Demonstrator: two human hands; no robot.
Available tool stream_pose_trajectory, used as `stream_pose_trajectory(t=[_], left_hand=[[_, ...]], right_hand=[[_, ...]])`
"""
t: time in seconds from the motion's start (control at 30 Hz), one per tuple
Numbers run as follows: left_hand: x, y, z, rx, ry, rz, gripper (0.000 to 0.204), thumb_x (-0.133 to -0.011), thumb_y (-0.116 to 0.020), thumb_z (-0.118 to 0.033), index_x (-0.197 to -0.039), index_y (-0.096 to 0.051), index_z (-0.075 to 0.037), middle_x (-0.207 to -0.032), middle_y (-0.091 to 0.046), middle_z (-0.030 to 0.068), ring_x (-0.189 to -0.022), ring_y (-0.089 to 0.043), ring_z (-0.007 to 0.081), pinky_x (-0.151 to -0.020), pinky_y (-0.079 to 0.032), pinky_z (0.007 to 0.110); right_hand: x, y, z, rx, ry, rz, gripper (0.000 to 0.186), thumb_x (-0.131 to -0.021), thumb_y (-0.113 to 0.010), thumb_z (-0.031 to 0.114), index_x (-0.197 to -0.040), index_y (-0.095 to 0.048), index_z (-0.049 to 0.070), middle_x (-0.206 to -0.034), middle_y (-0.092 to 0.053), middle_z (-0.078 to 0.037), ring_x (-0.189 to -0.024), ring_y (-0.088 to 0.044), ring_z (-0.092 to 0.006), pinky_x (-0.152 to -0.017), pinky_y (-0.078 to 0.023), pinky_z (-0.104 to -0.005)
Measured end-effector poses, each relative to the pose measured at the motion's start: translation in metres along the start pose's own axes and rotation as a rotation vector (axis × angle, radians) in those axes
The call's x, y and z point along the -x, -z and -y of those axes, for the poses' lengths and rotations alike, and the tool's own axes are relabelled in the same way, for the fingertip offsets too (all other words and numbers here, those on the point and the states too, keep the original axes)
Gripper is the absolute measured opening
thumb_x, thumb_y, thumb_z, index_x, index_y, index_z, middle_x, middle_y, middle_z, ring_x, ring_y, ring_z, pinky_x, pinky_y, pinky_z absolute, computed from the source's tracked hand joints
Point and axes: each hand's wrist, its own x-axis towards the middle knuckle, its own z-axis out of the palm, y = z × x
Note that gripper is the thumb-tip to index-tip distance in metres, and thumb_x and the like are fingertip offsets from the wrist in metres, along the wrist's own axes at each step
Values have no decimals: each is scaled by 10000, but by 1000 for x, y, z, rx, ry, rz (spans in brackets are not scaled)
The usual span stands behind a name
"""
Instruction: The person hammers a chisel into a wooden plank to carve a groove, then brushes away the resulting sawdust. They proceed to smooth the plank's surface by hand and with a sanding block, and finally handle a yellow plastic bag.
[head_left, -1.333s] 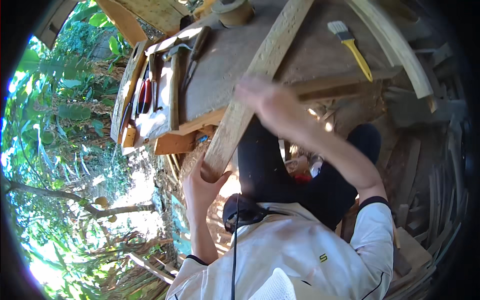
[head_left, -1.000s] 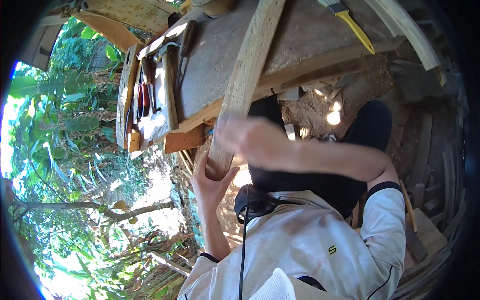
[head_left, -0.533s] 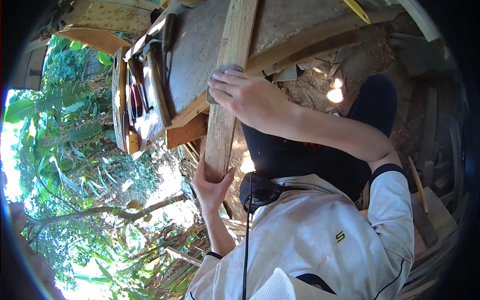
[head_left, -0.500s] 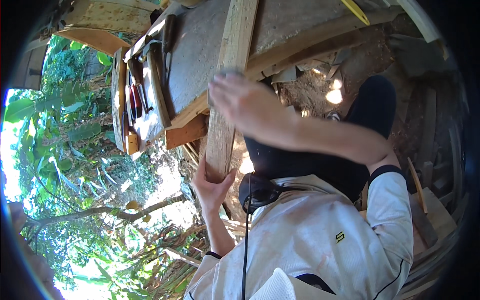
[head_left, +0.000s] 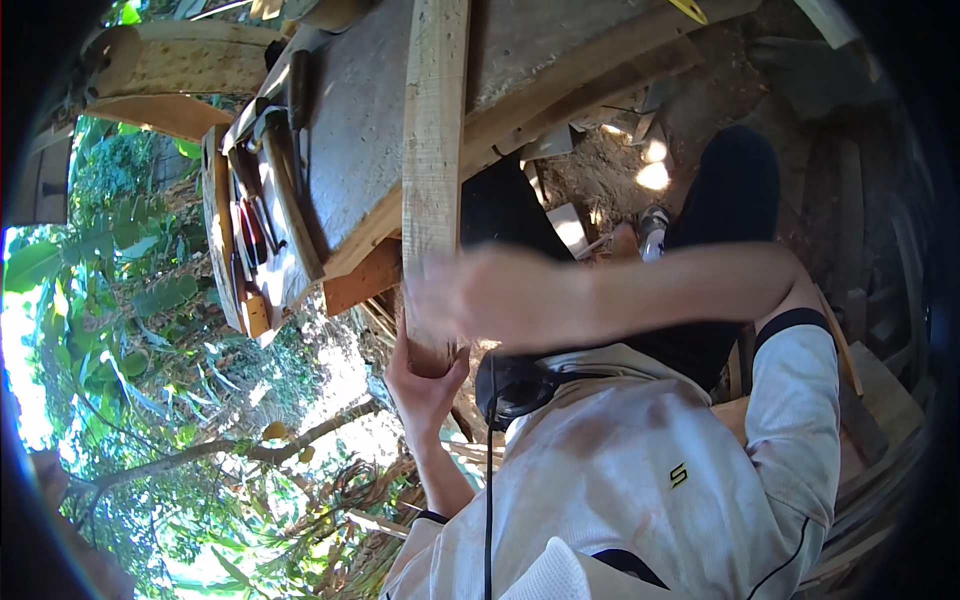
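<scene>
A long pale wooden board (head_left: 433, 130) lies across the workbench (head_left: 360, 130) and sticks out over its near edge toward my body. My left hand (head_left: 425, 393) is wrapped round the near end of this board, thumb on one side and fingers on the other. Over the board's top face, just beyond my left hand, is my right hand (head_left: 510, 298), curled and smeared by motion. Whatever lies under its fingers is too blurred to make out.
On the bench's left side lie a hammer (head_left: 285, 185), a red-handled tool (head_left: 252, 228) and other hand tools. A yellow tool (head_left: 690, 10) is at the far edge. Wood offcuts (head_left: 568, 228) litter the dirt floor. A black pouch (head_left: 515, 385) hangs at my waist, with a cord.
My right hand has come nearer along the board, from the bench edge toward my left hand. My left hand keeps its grip. The view has shifted slightly.
</scene>
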Motion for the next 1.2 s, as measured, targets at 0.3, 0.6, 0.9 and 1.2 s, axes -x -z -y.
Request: stream_pose_trajectory(t=[0.3, 0.6, 0.9, 1.2], left_hand=[[0, 4, -4, -9, 56, 9, 682, -679, -851, -109, -1269, -580, 103, -993, -714, 139, -894, -667, 159, -825, -548, 313], [1, 3, 8, -50, 38, -60, 674, -672, -854, -134, -1232, -588, 130, -981, -716, 153, -880, -666, 165, -816, -550, 323], [20, 14, 9, -86, 57, -62, 581, -699, -842, -109, -1179, -604, 114, -973, -697, 127, -890, -648, 167, -829, -516, 309], [-5, 5, 6, -506, -42, -143, 690, -664, -901, -242, -1207, -608, 68, -692, -614, 134, -584, -593, 252, -588, -495, 360]], right_hand=[[4, -7, -4, -197, 150, -132, 269, -870, -626, 96, -1104, -674, -28, -1116, -681, -120, -1124, -640, -261, -1024, -520, -365], [-9, 5, -49, 141, -38, -49, 139, -848, -628, 49, -960, -687, -7, -962, -677, -104, -947, -640, -230, -913, -551, -344], [-18, 17, -123, 297, -263, -150, 231, -956, -564, 15, -1167, -650, -22, -1189, -675, -168, -1143, -644, -224, -977, -561, -334], [-13, 7, -54, -51, -131, -48, 304, -981, -537, 65, -1258, -635, -9, -1360, -614, -152, -1263, -597, -262, -1114, -474, -354]])
